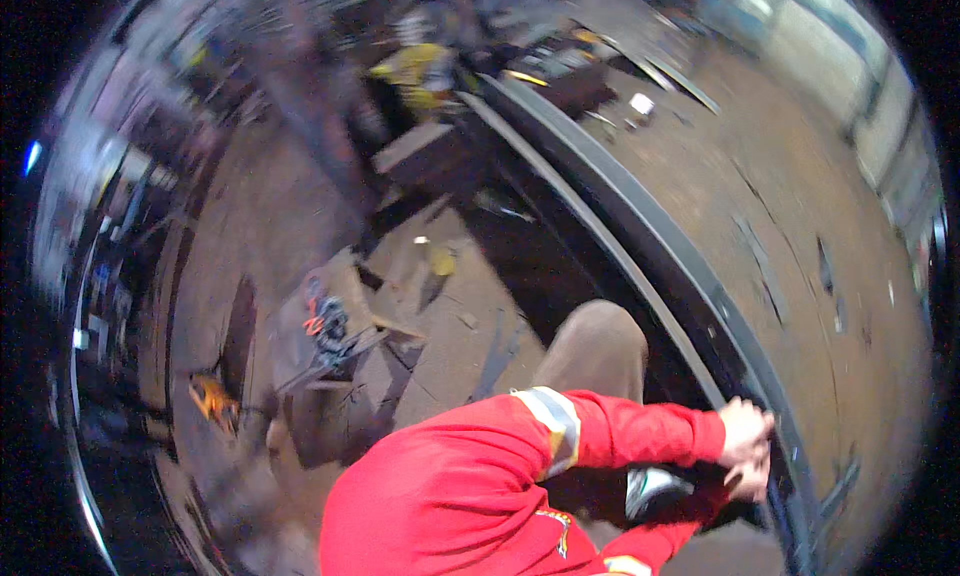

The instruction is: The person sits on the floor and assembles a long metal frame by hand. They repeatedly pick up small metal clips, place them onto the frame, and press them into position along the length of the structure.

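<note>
My left hand point(746, 431) and my right hand point(750, 476) are close together at the right, against the near part of a long dark steel beam point(660, 221). Both have their fingers bent and closed, and what lies between them is hidden or too small to name. Red sleeves with reflective bands point(555, 431) cover my arms. The beam curves in the picture from the top middle down to the lower right. Beside it is my bent knee point(600, 341) in brown trousers. A white and grey object point(655, 491) shows between my forearms.
An orange tool point(213, 404) lies at the left. A tangle of orange and dark cord or chain point(325, 321) rests on a block nearby. Beyond the beam, a white item point(641, 104) and thin strips point(690, 86) lie on the brown surface. Something yellow point(420, 71) stands at the far end.
</note>
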### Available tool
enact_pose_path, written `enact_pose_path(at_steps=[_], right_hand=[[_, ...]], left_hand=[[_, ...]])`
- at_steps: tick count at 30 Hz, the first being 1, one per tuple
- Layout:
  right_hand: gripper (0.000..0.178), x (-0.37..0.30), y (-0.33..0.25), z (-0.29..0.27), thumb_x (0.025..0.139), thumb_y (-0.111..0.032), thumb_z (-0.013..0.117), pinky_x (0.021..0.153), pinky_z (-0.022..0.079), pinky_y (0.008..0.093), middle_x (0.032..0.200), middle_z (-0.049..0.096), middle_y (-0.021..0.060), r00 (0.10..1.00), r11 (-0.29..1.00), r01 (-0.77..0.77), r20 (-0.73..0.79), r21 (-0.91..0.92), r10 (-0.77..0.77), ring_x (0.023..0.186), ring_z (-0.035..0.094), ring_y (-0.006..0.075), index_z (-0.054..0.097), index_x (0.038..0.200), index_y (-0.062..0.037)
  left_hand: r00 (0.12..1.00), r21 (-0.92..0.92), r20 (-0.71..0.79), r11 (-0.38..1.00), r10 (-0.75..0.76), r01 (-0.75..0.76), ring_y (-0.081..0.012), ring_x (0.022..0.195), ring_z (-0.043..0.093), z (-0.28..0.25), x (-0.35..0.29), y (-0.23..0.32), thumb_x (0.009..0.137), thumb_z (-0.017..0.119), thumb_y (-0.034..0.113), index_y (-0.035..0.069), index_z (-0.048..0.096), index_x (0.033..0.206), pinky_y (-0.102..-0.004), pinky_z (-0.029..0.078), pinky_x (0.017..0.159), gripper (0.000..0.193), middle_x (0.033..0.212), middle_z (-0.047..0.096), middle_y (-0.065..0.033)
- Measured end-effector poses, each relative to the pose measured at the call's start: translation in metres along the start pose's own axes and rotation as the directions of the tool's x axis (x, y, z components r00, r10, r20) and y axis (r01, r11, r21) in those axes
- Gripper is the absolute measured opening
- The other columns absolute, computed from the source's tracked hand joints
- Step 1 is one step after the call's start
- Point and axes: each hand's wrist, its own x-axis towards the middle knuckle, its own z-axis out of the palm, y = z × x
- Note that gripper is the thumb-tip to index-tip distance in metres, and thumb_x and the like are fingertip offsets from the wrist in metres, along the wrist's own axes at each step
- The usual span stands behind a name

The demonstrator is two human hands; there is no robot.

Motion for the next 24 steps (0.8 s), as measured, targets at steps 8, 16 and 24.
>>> enact_pose_path(at_steps=[8,16,24], right_hand=[[0.045,0.032,0.058,0.025,0.074,-0.051,0.071,0.104,0.021,0.0499,0.081,0.071,0.0047,0.97,0.972,-0.234,-0.062,-0.006,0.233,0.08,0.066,0.0239,0.069,0.097,-0.012],[0.035,0.016,0.046,0.023,0.077,-0.035,0.073,0.1,0.027,0.0444,0.082,0.07,0.0096,0.965,0.986,-0.15,-0.208,0.068,0.161,0.081,0.066,0.0261,0.068,0.096,-0.0053],[0.04,0.009,0.032,0.005,0.08,-0.041,0.07,0.099,0.032,0.0447,0.088,0.067,0.01,0.955,0.97,0.006,-0.286,-0.243,-0.078,0.091,0.064,0.0249,0.063,0.092,-0.0026]], left_hand=[[0.993,-0.138,-0.106,0.99,-0.059,0.044,-0.0342,0.085,0.058,-0.01,-0.014,-0.005,0.076,0.061,0.025,0.002,0.053,0.097,-0.0455,0.043,0.075,0.032,0.085,0.061,-0.0156],[0.999,-0.155,-0.024,0.987,-0.032,0.028,-0.0348,0.086,0.057,-0.003,-0.006,-0.005,0.071,0.064,0.021,0.004,0.05,0.097,-0.0454,0.042,0.076,0.034,0.085,0.06,-0.0155],[0.998,-0.158,0.024,0.985,-0.062,0.065,-0.0349,0.088,0.057,-0.005,-0.006,-0.007,0.072,0.064,0.021,0.003,0.051,0.095,-0.0451,0.043,0.077,0.031,0.086,0.06,-0.0153]])
